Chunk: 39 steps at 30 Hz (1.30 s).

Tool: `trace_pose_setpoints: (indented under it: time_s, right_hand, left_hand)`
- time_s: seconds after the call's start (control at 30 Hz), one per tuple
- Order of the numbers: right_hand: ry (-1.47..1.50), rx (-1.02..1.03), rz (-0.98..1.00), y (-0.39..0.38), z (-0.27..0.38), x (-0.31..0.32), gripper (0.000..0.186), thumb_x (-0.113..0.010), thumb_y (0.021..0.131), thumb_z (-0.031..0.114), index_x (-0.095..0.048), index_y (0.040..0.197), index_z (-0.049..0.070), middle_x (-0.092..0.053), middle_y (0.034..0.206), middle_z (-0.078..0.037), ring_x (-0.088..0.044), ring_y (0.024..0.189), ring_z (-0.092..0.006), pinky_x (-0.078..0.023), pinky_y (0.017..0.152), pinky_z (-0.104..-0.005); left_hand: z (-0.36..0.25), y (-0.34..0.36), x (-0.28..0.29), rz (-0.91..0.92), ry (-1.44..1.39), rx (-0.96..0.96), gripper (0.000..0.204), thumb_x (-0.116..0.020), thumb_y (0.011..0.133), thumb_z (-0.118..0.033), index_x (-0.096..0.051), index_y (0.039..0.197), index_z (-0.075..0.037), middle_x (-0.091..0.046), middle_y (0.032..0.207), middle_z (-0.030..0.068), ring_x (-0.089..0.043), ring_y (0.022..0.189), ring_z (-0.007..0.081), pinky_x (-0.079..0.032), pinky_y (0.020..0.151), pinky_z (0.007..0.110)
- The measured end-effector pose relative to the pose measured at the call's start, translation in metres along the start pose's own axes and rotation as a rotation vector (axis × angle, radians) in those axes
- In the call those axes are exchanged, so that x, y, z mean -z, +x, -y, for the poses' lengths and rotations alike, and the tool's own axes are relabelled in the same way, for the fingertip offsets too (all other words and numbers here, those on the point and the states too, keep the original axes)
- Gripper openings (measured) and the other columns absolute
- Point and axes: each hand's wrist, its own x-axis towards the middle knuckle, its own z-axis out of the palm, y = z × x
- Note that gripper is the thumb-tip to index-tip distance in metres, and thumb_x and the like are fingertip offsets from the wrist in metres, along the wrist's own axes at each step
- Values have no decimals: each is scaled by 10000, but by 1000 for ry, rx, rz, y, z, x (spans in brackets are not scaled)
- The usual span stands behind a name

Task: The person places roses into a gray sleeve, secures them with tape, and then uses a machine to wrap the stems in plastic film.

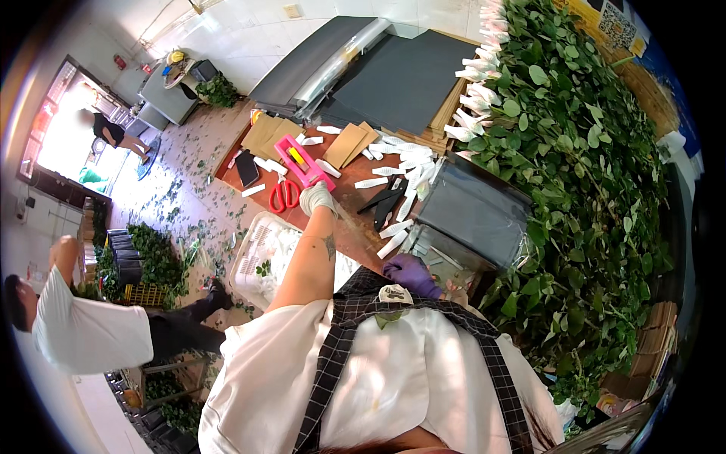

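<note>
My left hand (318, 198), in a pale glove, reaches over the reddish table to the near end of a pink tape dispenser (305, 163) with a yellow-centred roll. Its fingers look curled; what they hold is hidden. My right hand (414, 274), in a purple glove, is closed low at the table's near edge, close to my apron, and its contents do not show. Beside my left hand lie red-handled scissors (285, 195). Black-handled tools (384, 200) and several white paper strips (416, 163) are spread right of it. A faint clear streak crosses the table between the hands.
Stacked dark sheets (408, 79) cover the table's far side. Leafy stems with wrapped pink-white heads (575, 151) are heaped at right. A phone (246, 168) and brown card pieces (272, 138) lie at left, above a white basket (253, 253). A person (98, 325) stands at left, another (113, 132) near the doorway.
</note>
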Motion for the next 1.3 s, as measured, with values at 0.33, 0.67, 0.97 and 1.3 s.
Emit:
trace_pose_setpoints:
  time_s: [0.33, 0.67, 0.97, 1.3]
  right_hand:
    - [-9, -63, 65, 5, -10, -5, 263, -628, 839, 278, -698, 857, 25, -672, 807, -178, -657, 740, -294, -507, 710, -382]
    - [43, 43, 26, -20, -9, 21, 159, -641, 839, 153, -678, 870, 2, -669, 762, -80, -604, 666, -150, -495, 640, -292]
    - [64, 251, 17, -19, 1, 29, 118, -603, 844, 61, -666, 924, 0, -678, 895, -76, -611, 795, -120, -497, 710, -263]
    - [411, 278, 421, -12, -19, 27, 232, -600, 783, -107, -608, 990, -3, -642, 1006, -96, -604, 970, -166, -480, 860, -300]
  left_hand:
    - [5, 15, -10, 112, -331, 165, 369, -813, 652, -288, -699, 882, -23, -690, 808, 98, -641, 703, 180, -510, 649, 355]
    - [41, 15, 26, 791, -885, 254, 267, -719, 859, -346, -655, 894, -90, -475, 583, -57, -414, 457, 62, -354, 404, 205]
    - [78, 20, 49, 683, -1191, 527, 430, -715, 797, -517, -651, 897, -104, -510, 581, -69, -435, 433, 38, -389, 400, 164]
    - [27, 32, 57, 706, -698, 245, 277, -756, 814, -366, -649, 733, -124, -471, 534, -54, -353, 381, 56, -257, 365, 210]
